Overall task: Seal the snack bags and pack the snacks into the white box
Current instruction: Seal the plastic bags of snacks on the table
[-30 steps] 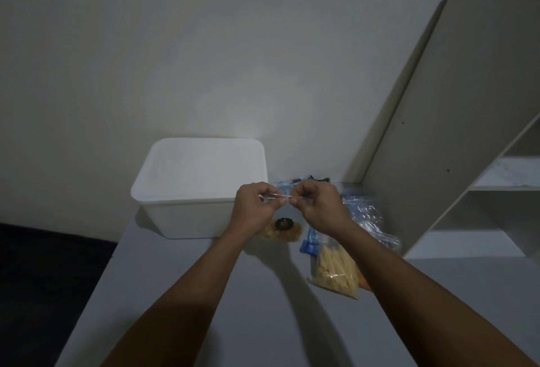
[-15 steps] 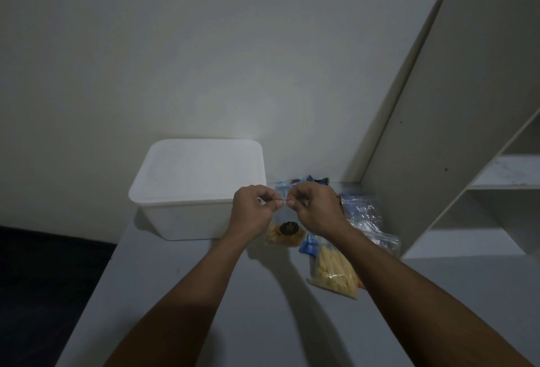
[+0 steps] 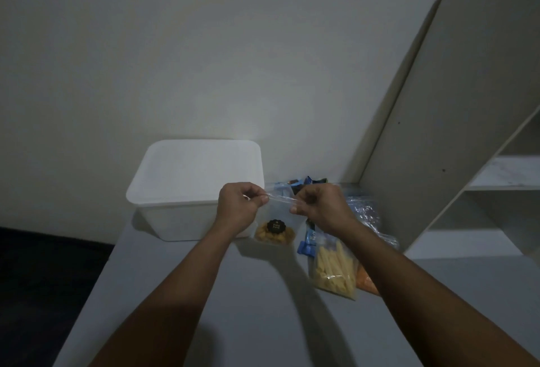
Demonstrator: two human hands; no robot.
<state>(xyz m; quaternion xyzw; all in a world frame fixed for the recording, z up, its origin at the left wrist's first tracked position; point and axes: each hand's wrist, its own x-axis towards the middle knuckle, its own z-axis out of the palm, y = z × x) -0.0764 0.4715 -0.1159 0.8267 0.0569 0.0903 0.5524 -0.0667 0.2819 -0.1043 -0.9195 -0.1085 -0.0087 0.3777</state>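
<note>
To the left of the left hand and a little beyond it, the white box (image 3: 187, 191) sits on the grey table (image 3: 257, 308) with its lid on, a pale rectangular tub with rounded corners, its near right corner hidden behind that hand. The left hand (image 3: 238, 207) is curled, thumb and forefinger pinching the left end of the top strip of a clear snack bag (image 3: 276, 222). The bag hangs between the two hands, see-through plastic with a lump of golden snacks and a round black label low in it; in the dim light it is hard to tell whether its bottom touches the table. The right hand (image 3: 320, 208) pinches the right end of the same strip, fingers curled. Below and just right of the right hand lies a clear bag of pale yellow sticks (image 3: 336, 273) on an orange packet (image 3: 366, 280), with small blue wrappers (image 3: 306, 245) beside them and crumpled clear bags (image 3: 365, 214) further right. Beyond stands a pale shelf unit (image 3: 467, 132).
</note>
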